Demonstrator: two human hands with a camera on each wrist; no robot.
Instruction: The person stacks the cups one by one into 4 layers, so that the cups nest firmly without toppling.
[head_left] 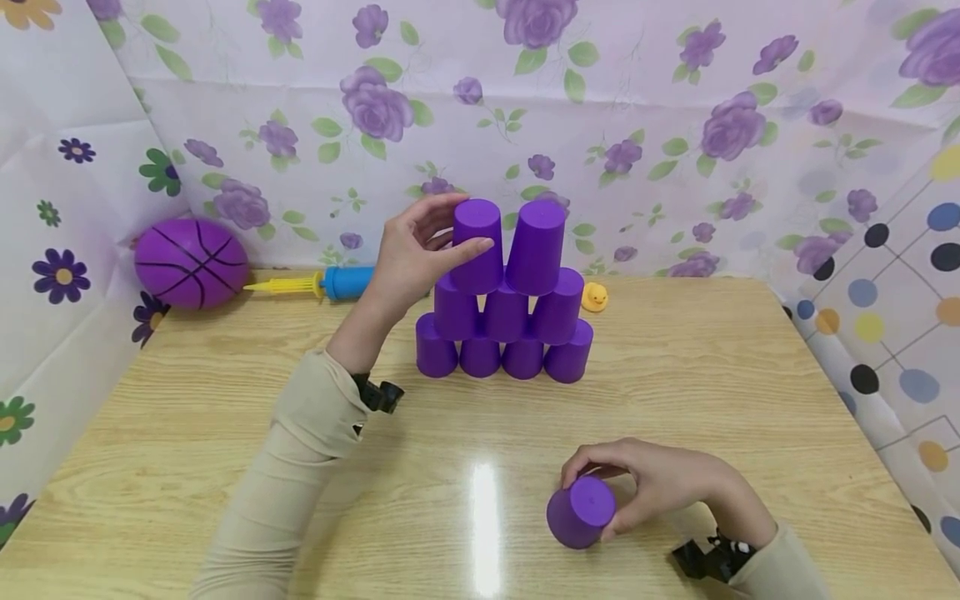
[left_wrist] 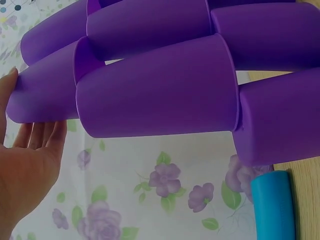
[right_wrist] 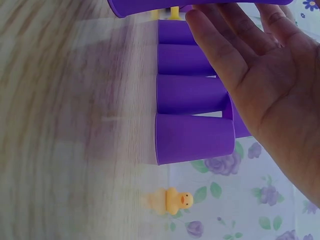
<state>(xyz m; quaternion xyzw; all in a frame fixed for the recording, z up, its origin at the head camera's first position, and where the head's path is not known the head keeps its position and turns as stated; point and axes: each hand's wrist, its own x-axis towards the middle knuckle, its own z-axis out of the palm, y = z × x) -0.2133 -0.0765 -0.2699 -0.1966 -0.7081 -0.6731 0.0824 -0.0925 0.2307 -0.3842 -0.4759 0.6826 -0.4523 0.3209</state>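
Observation:
Purple cups stand upside down in a stepped pyramid: several in the bottom row (head_left: 480,357), three in the middle row (head_left: 506,315), two on top. My left hand (head_left: 416,254) holds the top row's left cup (head_left: 480,246), thumb in front and fingers behind. In the left wrist view that cup (left_wrist: 45,87) sits with its rim on the middle row. Beside it stands the top row's right cup (head_left: 536,246). Nearer the front, my right hand (head_left: 656,487) grips a separate upside-down cup (head_left: 581,512) between thumb and fingers, low over the table.
Behind the pyramid's right side sits a small yellow duck (head_left: 595,297). A blue and yellow hand pump (head_left: 347,283) lies at the back left, next to a purple ball (head_left: 191,264). Flower-printed sheeting (head_left: 480,142) backs the wooden table (head_left: 712,367).

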